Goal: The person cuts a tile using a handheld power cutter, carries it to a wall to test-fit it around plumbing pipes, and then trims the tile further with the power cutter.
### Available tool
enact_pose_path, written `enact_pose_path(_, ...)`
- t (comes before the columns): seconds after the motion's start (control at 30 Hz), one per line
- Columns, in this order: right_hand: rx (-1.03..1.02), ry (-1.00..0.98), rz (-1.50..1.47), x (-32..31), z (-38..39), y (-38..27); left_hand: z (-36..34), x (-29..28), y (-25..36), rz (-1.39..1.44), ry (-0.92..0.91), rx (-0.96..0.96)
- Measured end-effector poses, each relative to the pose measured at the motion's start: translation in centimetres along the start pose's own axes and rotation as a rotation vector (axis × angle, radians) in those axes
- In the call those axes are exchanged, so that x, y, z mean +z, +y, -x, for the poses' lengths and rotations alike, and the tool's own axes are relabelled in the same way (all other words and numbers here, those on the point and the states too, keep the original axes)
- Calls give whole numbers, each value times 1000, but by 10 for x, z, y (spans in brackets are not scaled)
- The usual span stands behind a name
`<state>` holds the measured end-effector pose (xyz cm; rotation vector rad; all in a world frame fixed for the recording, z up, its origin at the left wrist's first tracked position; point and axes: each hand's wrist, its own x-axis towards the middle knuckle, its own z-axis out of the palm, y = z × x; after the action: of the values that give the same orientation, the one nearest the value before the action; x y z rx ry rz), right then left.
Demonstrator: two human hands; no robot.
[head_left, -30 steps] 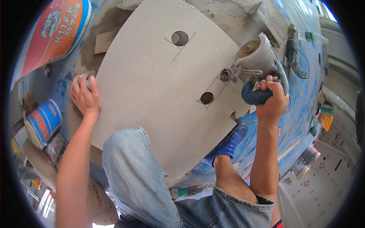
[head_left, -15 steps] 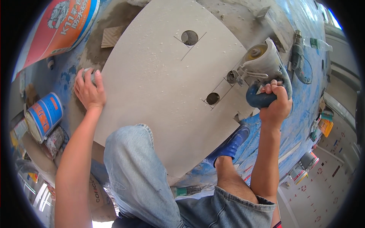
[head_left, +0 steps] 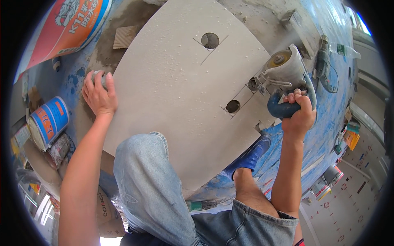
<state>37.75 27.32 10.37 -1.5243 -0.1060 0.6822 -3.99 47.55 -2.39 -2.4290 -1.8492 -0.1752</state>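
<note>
A large pale tile (head_left: 176,106) lies under me, its surface dotted with droplets or crumbs. It has a larger round hole (head_left: 210,40) and two smaller ones, with pencil-like lines around them. On its right edge, my right hand (head_left: 298,110) wraps round the blue handle of a dusty hand-held tile cutter (head_left: 283,74), whose yellow-centred disc shows. A dust plume rises beyond the disc. My left hand (head_left: 99,94) is at the tile's left edge, fingers curled over a small grey rounded object (head_left: 99,78), mostly hidden by them.
A big orange bucket (head_left: 67,28) and a wood block (head_left: 125,37) are at upper left, a blue can (head_left: 49,119) below. Another power tool (head_left: 323,61) and a clear bottle (head_left: 347,51) lie right on blue sheeting. My blue shoe (head_left: 250,153) is beside the tile.
The whole view has shifted slightly, so the tile appears a little farther right. Against it, the cutter has moved a touch nearer to me. Both hands keep their grip.
</note>
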Motion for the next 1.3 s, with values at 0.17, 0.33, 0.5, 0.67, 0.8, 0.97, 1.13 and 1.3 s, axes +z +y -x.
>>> enact_pose_path(0.17,-5,-22,0,-3,-1,1,1,2,-1,-4,-2,-2)
enact_pose_path(0.33,5,-21,-3,-2,1,1,0,-1,1,2,-7,-4)
enact_pose_path(0.5,14,11,-10,-1,2,2,0,2,0,21,45,4)
enact_pose_path(0.67,9,-1,1,0,-1,3,0,3,-1,23,36,-3)
enact_pose_path(0.8,16,-1,3,-3,-2,3,0,1,-1,21,29,-3)
enact_pose_path(0.97,31,-16,-13,-2,0,4,1,2,-1,20,26,-5)
enact_pose_path(1.13,45,-27,-12,-2,3,3,0,1,-1,24,28,-8)
enact_pose_path(1.3,43,-21,3,0,7,2,0,1,0,24,31,-9)
